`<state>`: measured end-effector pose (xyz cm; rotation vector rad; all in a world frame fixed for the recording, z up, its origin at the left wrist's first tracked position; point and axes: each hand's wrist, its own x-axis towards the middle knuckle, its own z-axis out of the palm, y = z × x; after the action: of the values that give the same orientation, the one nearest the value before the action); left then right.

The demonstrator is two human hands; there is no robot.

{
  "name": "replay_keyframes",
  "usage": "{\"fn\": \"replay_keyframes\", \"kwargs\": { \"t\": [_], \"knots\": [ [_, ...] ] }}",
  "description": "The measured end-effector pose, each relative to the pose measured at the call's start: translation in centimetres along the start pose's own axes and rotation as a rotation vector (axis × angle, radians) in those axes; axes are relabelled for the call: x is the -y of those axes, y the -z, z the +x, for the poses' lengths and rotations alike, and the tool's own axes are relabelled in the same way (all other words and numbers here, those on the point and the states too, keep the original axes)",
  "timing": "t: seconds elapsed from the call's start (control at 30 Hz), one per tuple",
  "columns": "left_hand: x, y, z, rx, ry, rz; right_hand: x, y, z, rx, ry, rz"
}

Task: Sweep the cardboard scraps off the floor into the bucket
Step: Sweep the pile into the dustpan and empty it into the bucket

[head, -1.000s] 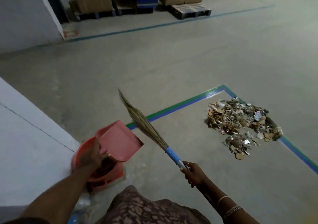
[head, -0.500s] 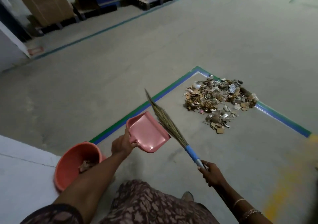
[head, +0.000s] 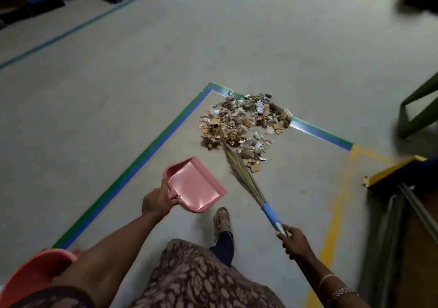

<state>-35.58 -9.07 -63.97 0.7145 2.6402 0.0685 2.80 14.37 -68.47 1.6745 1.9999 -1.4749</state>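
Here we are over the scraps (head: 244, 120) — a loose heap on the floor (head: 106, 99), tucked into the corner of the blue-green tape (head: 151, 151). The left hand (head: 157, 201) is wrapped round the handle of the pink dustpan (head: 195, 184), which looks to be held off the floor, tilted, short of the heap. The right hand (head: 294, 242) is clenched on the broom (head: 246, 182), on the bare shaft just behind the blue binding, and the bristle tips reach the near edge of the heap. The bucket (head: 28, 277) is at lower left, behind the left arm and well apart from the scraps.

How will it all handle? We judge these bits light and stiff, cardboard mixed with what may be foil or paper. They'd skitter under a hard stroke, so short, gentle flicks. The bristles look long and soft — a grip nearer the binding would give us more control. The pan wants its lip flat on the floor beside the heap, or thin pieces will slide beneath. A full pan should travel level to the bucket.
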Motion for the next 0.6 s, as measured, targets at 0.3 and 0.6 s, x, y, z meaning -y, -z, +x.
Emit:
{"fn": "replay_keyframes", "kwargs": {
  "t": [0.3, 0.6],
  "knots": [
    [-7.5, 0.1, 11.0, 0.099, -0.015, -0.001, 3.9, 6.7, 10.0, -0.071, -0.167, 0.008],
    [-11.7, 0.0, 18.8, 0.175, -0.065, 0.076, 8.5, 10.9, 18.1, -0.122, -0.237, -0.014]
  ]
}}
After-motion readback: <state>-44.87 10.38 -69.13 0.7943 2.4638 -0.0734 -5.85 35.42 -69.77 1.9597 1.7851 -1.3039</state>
